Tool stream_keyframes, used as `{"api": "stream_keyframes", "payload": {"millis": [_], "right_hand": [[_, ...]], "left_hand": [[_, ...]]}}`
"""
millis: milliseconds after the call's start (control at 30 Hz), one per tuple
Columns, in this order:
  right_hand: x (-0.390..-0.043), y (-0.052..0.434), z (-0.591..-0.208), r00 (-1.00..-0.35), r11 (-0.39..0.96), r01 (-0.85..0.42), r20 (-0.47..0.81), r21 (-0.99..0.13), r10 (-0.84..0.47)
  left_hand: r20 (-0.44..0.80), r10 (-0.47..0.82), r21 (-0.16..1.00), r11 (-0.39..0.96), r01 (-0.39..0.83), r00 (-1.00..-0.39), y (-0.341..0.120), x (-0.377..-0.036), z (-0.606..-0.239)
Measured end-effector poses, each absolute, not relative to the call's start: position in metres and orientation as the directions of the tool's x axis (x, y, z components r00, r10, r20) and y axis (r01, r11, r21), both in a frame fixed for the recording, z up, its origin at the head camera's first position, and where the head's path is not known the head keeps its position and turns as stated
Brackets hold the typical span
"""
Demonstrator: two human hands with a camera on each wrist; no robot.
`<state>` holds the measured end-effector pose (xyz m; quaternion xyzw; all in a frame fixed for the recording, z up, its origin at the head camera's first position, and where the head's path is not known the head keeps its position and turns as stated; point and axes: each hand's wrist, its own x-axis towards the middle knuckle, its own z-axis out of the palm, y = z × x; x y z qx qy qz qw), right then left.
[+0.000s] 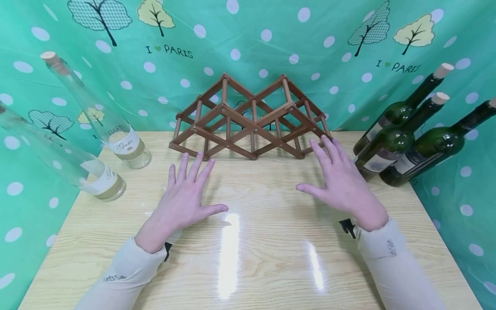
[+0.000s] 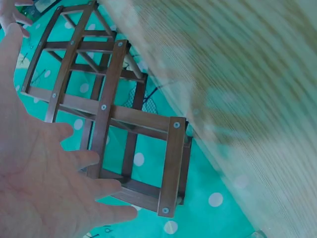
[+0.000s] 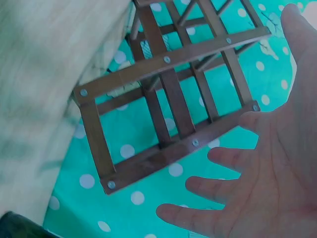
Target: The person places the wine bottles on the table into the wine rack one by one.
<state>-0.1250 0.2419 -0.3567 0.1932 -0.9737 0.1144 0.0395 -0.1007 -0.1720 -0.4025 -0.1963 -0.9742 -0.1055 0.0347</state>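
A brown wooden lattice wine rack (image 1: 253, 127) stands at the back of the table, its two peaks pointing up. My left hand (image 1: 182, 198) is spread over the table in front of the rack's left end, holding nothing. On the other side my right hand (image 1: 341, 181) is likewise spread, fingertips close to the rack's right end in the head view. In the left wrist view the left palm (image 2: 44, 178) shows beside the rack (image 2: 111, 111). The right wrist view has the right palm (image 3: 267, 173) with fingers pointing toward the rack (image 3: 173, 99).
Two clear corked bottles, a rear one (image 1: 125, 144) and a nearer one (image 1: 100, 181), stand at the left. At the right, close beside my right hand, are three dark green bottles (image 1: 391, 142). A green dotted cloth (image 1: 240, 38) hangs behind the wooden table (image 1: 267, 258).
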Motion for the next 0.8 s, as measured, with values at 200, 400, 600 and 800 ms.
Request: {"api": "stream_keyframes", "payload": {"millis": [200,400,600,800], "right_hand": [[-0.125,0.25,-0.345,-0.927,0.9,-0.37,0.157,-0.229,-0.341],[-0.122,0.261,-0.332,-0.935,0.914,-0.34,0.181,-0.221,-0.304],[-0.12,0.271,-0.321,-0.937,0.917,-0.322,0.215,-0.234,-0.275],[-0.117,0.282,-0.314,-0.939,0.919,-0.304,0.245,-0.251,-0.243]], "left_hand": [[0.108,0.383,0.199,0.896,0.397,-0.918,-0.174,-0.103,-0.402],[0.106,0.392,0.209,0.89,0.406,-0.914,-0.174,-0.104,-0.401],[0.103,0.398,0.225,0.883,0.411,-0.911,-0.175,-0.106,-0.399],[0.108,0.397,0.233,0.881,0.411,-0.911,-0.175,-0.105,-0.4]]}}
